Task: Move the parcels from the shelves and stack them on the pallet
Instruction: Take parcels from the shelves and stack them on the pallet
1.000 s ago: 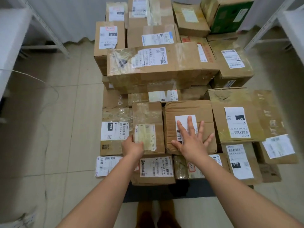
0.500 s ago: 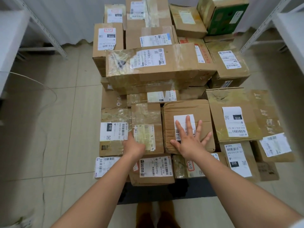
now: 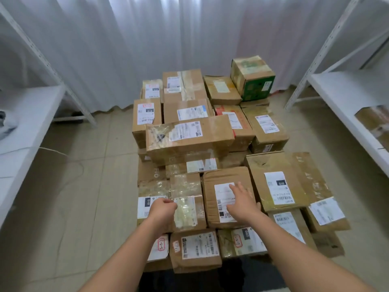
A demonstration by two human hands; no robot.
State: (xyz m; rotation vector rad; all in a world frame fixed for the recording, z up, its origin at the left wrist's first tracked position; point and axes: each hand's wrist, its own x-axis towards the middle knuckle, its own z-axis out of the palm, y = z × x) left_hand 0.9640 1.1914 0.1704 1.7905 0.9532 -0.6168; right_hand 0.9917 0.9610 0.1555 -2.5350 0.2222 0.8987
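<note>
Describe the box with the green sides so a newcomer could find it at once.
Start at the stack of parcels before the white curtain. Go to its far right corner. There the green-sided box sits highest; its neighbours are plain brown cardboard.

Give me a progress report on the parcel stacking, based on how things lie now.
Mostly done: many parcels already sit stacked on the pile. In hand: the right hand rests flat on a wrinkled brown parcel, and the left hand touches the taped parcel beside it. Left: at least one parcel remains on the right shelf.
</note>
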